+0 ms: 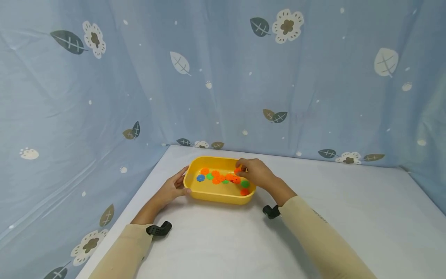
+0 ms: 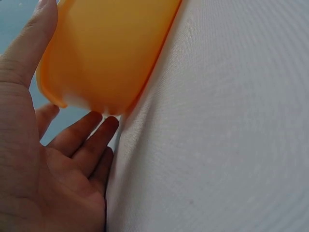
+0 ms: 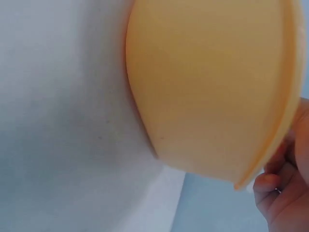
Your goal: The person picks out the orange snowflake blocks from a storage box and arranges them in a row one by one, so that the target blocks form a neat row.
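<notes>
A yellow plastic tray [image 1: 216, 197] stands on the white-covered table. Inside it lie several small notched plastic discs: orange ones [image 1: 215, 173], green ones [image 1: 245, 184] and a blue one [image 1: 200, 178]. My left hand [image 1: 171, 190] holds the tray's left end, thumb by the near corner and fingers along the outer wall; the left wrist view shows fingertips against the tray. Over the right end, my right hand [image 1: 258, 173] pinches an orange disc [image 1: 238, 170] between thumb and fingers. The right wrist view has the tray wall [image 3: 207, 87] hiding that disc.
A white cloth [image 1: 216, 244] covers the table. Blue curtains [image 1: 223, 77] with leaf and flower prints hang behind and on the left. Black wrist devices [image 1: 159, 228] sit at both sleeve cuffs.
</notes>
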Action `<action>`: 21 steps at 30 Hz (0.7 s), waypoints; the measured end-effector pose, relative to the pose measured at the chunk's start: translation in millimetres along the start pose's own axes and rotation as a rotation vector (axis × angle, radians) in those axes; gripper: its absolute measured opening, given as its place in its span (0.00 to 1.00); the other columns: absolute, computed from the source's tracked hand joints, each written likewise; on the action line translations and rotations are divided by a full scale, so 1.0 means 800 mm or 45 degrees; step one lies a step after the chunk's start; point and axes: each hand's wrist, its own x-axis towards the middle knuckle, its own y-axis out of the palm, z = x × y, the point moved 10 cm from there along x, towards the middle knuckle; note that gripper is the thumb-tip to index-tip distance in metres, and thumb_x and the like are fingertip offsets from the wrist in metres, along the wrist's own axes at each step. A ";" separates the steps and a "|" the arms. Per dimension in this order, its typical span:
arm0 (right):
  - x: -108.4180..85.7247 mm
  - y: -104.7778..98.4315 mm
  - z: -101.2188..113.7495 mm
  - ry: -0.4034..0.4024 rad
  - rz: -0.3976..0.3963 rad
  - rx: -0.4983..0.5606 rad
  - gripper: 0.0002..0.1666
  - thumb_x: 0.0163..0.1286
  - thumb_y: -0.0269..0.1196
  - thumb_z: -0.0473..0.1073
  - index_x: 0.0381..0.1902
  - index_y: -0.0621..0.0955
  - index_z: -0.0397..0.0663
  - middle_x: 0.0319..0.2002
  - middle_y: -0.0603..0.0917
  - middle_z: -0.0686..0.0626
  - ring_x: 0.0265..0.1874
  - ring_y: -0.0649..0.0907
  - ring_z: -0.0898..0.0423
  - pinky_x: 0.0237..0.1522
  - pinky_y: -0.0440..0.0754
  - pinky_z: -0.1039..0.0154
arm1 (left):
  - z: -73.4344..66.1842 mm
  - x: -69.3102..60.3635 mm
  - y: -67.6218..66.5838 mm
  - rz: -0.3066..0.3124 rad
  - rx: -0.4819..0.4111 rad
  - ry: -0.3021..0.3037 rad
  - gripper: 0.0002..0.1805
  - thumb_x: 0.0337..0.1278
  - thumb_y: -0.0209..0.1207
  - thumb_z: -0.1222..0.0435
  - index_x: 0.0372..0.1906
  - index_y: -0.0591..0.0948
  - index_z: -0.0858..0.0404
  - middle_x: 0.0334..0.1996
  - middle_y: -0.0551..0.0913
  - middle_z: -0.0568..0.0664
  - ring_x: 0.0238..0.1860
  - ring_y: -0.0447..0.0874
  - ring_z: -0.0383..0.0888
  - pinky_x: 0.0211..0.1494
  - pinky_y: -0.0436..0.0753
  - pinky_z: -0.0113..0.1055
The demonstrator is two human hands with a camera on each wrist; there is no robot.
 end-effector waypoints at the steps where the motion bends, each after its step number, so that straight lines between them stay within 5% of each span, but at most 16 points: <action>1: -0.003 -0.004 -0.005 0.018 -0.028 0.059 0.16 0.65 0.68 0.46 0.49 0.81 0.52 0.33 0.80 0.54 0.32 0.77 0.54 0.35 0.80 0.63 | 0.000 0.000 0.000 0.004 -0.006 0.001 0.49 0.56 0.68 0.65 0.78 0.52 0.51 0.70 0.64 0.58 0.69 0.64 0.53 0.69 0.63 0.48; 9: -0.033 -0.022 -0.048 0.154 -0.246 0.447 0.18 0.62 0.70 0.50 0.48 0.84 0.51 0.31 0.81 0.51 0.30 0.77 0.52 0.30 0.78 0.62 | -0.011 -0.003 0.002 0.037 -0.028 0.000 0.49 0.57 0.67 0.69 0.78 0.50 0.55 0.70 0.63 0.63 0.69 0.63 0.56 0.69 0.63 0.48; 14: -0.051 -0.022 -0.072 0.218 -0.291 0.566 0.18 0.60 0.71 0.50 0.46 0.84 0.51 0.29 0.82 0.48 0.29 0.77 0.48 0.27 0.76 0.63 | -0.009 -0.003 0.001 0.010 -0.013 -0.007 0.48 0.57 0.67 0.68 0.78 0.52 0.52 0.70 0.64 0.61 0.69 0.64 0.55 0.68 0.63 0.46; 21: -0.073 -0.021 -0.106 0.294 -0.305 0.619 0.18 0.63 0.69 0.49 0.48 0.83 0.50 0.32 0.85 0.45 0.29 0.78 0.45 0.25 0.73 0.64 | -0.037 -0.013 0.006 0.049 0.012 0.003 0.49 0.57 0.66 0.68 0.78 0.50 0.61 0.69 0.63 0.66 0.69 0.64 0.58 0.67 0.65 0.47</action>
